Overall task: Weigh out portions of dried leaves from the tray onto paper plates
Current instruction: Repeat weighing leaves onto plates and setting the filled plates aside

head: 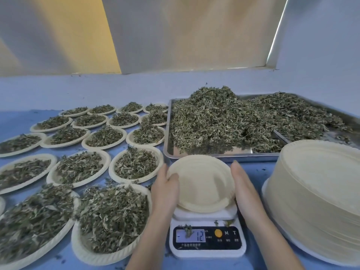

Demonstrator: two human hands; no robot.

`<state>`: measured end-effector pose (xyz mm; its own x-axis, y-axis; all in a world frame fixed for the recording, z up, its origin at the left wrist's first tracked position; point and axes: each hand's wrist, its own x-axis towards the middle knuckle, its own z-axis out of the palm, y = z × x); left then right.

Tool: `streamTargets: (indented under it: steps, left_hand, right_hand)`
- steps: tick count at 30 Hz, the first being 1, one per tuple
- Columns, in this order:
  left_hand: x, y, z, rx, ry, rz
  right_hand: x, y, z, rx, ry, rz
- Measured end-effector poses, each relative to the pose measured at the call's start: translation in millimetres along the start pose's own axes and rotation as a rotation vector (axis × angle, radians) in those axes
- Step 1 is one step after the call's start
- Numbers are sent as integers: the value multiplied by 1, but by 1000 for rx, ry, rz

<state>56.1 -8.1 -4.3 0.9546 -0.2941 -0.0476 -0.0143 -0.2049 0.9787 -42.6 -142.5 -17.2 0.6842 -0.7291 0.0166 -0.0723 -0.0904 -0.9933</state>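
**Inspector:** Start at the left. Your filled plates (81, 169) run off the left and bottom edges; the outermost ones are cut off and I cannot count them. Each visible one carries a portion of dried leaves.

**Operator:** And my hands?

**Inspector:** Your left hand (165, 189) lies against the left rim of the empty paper plate (201, 184). The thumb is hooked over the rim onto the plate's upper face; the other fingers go under or behind the plate and are hidden, so I cannot tell how far they curl. The plate is tilted, its near edge down on the platform of the scale (206, 233). Whether it sits fully on the platform I cannot tell.

**Operator:** The reading?

**Inspector:** The display shows a dash and "12"; a leaf scrap covers part of the digits.

**Operator:** The other side?

**Inspector:** Your right hand (244, 189) stands on edge at the plate's right rim, fingers straight and together, pointing away from you. It grips nothing; the palm side faces the plate and the contact itself is hidden. Behind the plate, the tray (168, 149) holds the heap of dried leaves (224, 121). At the far right, your stack of empty plates (319, 190) hides the tray's near right corner and is itself cut by the frame edge.
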Motion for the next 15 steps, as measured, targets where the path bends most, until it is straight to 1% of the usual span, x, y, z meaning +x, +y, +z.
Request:
streamTargets:
  steps: [3,6,10,15]
  left_hand:
    - [1,-4,-7,-89,-16,-9]
    - [-4,-7,-11,-141,-8,61]
    - [-10,-6,-11,-150,-21,150]
    - [-10,-6,-10,-169,-28,159]
  right_hand:
    - [0,1,-5,59,26,-42]
    - [1,4,-8,102,51,-73]
    - [-1,1,-8,124,54,-88]
    - [-2,-4,-10,165,38,-113]
